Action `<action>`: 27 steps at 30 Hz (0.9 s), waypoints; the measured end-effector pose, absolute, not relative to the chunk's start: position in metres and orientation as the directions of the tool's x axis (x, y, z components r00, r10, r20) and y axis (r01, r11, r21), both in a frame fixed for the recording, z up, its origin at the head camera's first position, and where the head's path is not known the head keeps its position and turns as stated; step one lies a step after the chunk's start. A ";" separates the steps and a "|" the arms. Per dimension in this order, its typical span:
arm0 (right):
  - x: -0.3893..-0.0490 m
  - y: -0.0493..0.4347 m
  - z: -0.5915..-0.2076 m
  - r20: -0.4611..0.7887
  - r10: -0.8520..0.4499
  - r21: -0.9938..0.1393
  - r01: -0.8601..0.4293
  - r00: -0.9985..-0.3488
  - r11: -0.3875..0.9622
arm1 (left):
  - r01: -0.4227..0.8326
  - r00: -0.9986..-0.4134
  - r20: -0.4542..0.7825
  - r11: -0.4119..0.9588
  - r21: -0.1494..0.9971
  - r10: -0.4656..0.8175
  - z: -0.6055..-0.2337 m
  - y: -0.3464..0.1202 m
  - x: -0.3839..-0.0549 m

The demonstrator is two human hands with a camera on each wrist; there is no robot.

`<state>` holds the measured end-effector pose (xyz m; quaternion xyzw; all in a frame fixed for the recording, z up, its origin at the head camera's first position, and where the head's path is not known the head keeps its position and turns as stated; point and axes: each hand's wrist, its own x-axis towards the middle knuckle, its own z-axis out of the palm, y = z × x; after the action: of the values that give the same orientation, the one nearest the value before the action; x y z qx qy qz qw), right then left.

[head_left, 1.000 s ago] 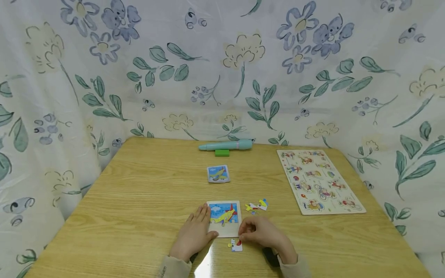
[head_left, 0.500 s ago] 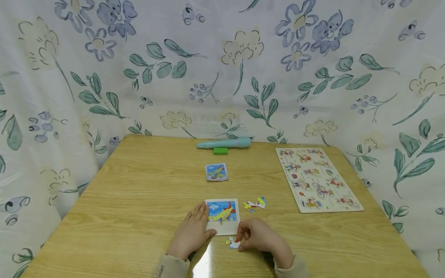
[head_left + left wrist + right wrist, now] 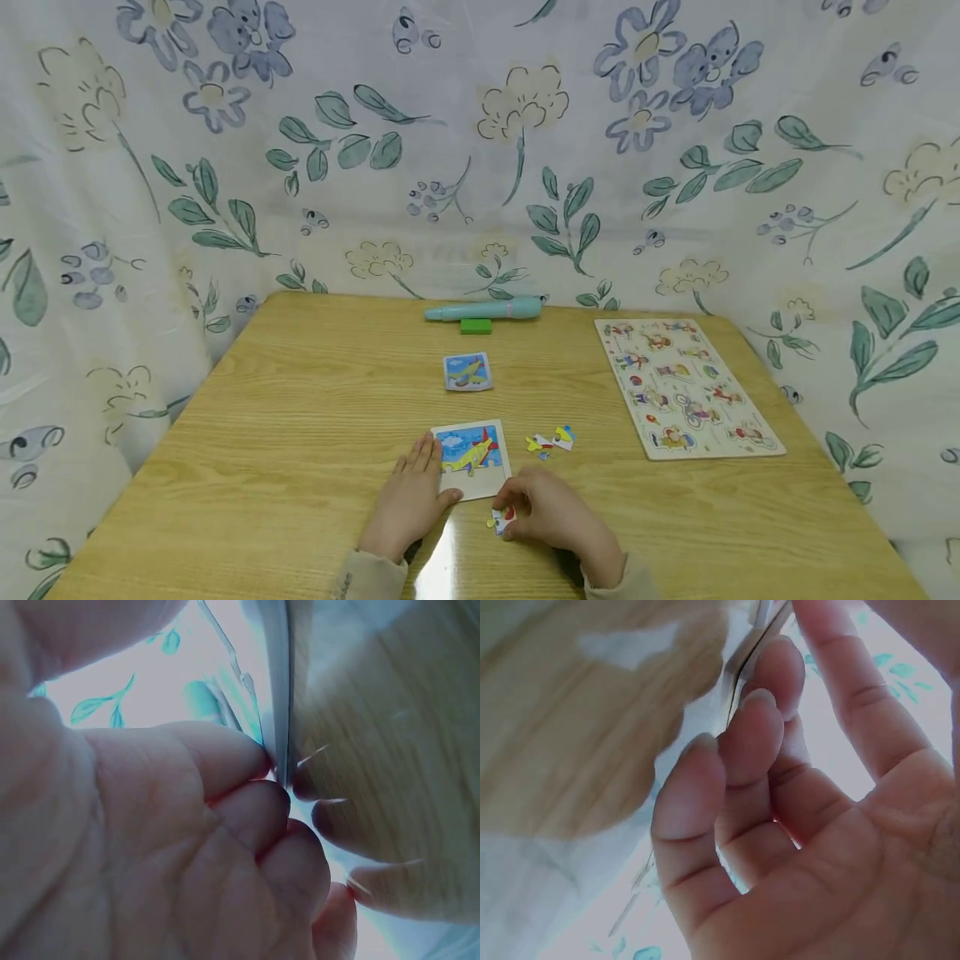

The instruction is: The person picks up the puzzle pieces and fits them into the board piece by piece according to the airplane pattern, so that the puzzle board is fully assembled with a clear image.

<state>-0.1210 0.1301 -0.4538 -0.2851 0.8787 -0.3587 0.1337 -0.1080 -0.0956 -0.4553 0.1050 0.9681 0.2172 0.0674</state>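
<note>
A square jigsaw tray [image 3: 483,483] lies in front of me; its upper part shows a yellow airplane on blue, its lower part bare wood. My left hand [image 3: 408,504] rests at the tray's left side, fingers stretched along the edge and thumb at the lower corner. In the left wrist view the fingertips [image 3: 274,802] touch the tray's edge [image 3: 279,690]. My right hand [image 3: 551,517] pinches a puzzle piece [image 3: 501,522], white with red and a yellow knob, just below the tray. In the right wrist view the fingers [image 3: 757,742] are bent and the piece is hidden.
Several loose puzzle pieces [image 3: 551,442] lie right of the tray. A small airplane picture card [image 3: 468,372] lies behind it. Farther back are a green block [image 3: 476,327] and a teal pen-shaped object [image 3: 483,309]. A board of figures [image 3: 686,387] lies at the right.
The tray has shifted slightly left and away, turning a little. My right hand has moved from the tray's right edge down to the puzzle piece, which is now tilted in its fingers.
</note>
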 end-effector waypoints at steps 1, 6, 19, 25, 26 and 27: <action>-0.121 0.130 -0.453 -0.023 -0.593 -0.691 -0.416 -0.805 0.591 | 0.173 -0.969 -0.087 0.884 0.435 0.232 -0.455 -0.095 -0.108; -0.122 0.131 -0.456 -0.018 -0.586 -0.688 -0.415 -0.810 0.595 | 0.169 -0.969 -0.089 0.883 0.439 0.230 -0.455 -0.095 -0.108; -0.139 0.139 -0.465 -0.015 -0.423 -0.848 -0.213 -0.906 0.486 | 0.171 -0.965 -0.109 0.888 0.427 0.238 -0.454 -0.096 -0.109; -0.152 0.137 -0.469 -0.073 -0.314 -0.918 -0.060 -0.947 0.392 | 0.182 -0.958 -0.127 0.886 0.426 0.258 -0.454 -0.095 -0.109; -0.154 0.135 -0.468 -0.076 -0.302 -0.919 -0.051 -0.950 0.391 | 0.184 -0.957 -0.126 0.885 0.428 0.260 -0.454 -0.095 -0.109; -0.156 0.133 -0.467 -0.084 -0.295 -0.923 -0.037 -0.952 0.382 | 0.187 -0.957 -0.124 0.883 0.430 0.263 -0.454 -0.095 -0.109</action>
<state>-0.1561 0.1328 -0.4668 -0.1009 0.8230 -0.5465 0.1179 -0.1087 -0.0947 -0.4542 0.1165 0.9663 0.2115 0.0896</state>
